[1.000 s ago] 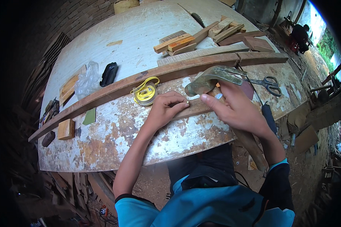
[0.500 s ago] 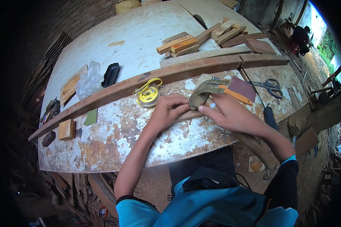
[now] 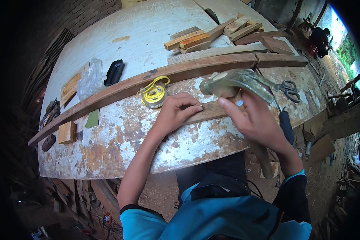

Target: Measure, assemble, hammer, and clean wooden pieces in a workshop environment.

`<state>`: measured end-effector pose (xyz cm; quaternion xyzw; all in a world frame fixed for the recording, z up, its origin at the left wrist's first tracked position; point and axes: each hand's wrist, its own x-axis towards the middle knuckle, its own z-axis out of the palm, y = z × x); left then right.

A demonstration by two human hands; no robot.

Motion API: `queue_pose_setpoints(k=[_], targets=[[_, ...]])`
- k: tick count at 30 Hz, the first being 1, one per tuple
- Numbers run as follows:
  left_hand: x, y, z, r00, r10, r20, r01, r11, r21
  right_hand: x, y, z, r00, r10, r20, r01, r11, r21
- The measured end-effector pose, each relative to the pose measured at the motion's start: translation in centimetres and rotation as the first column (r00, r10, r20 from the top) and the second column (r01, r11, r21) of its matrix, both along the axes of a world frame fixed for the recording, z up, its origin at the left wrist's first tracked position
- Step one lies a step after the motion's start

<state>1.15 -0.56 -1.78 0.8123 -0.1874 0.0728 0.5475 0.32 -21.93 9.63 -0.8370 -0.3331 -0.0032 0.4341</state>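
Note:
My right hand (image 3: 256, 122) grips a claw hammer (image 3: 236, 82) by its wooden handle, its metal head raised over a short board (image 3: 214, 113). My left hand (image 3: 176, 112) rests on that board, thumb and forefinger pinched round a small pale thing at their tips, likely a nail (image 3: 201, 106). A yellow tape measure (image 3: 154, 93) lies just beyond my left hand. Scissors (image 3: 290, 90) lie to the right, partly behind the hammer.
On the worn workbench (image 3: 140, 158), a long beam (image 3: 120, 94) runs crosswise beyond my hands, with offcuts (image 3: 192, 40), a black case (image 3: 114, 72), a plastic bag (image 3: 88, 82) and a wood block (image 3: 67, 132) around it. A person (image 3: 319, 42) is at the far right.
The hammer head dipped to my left fingertips half a second ago and is now raised again, with my right hand lifted with it. My left hand stays in place.

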Motion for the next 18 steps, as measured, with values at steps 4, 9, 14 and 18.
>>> queue_pose_setpoints(k=[4,9,14,18], targets=[[0.0,0.0,-0.1,1.0,0.003,0.019,-0.003,1.0,0.016,1.9,0.3,-4.1,0.989,0.137,0.061,-0.119,0.963,-0.242],[0.1,0.0,0.0,1.0,0.003,0.001,-0.003,1.0,0.01,0.8,-0.1,-1.7,0.994,0.038,0.099,-0.033,0.998,-0.055],[0.1,-0.1,0.3,1.0,0.008,-0.028,-0.007,0.999,0.031,1.7,-0.2,-3.4,0.995,0.095,-0.018,-0.097,0.98,-0.174],[0.2,0.2,0.5,1.0,-0.009,-0.026,0.01,0.999,0.04,0.6,-0.1,-2.3,0.999,0.011,0.032,-0.01,1.0,-0.021]])
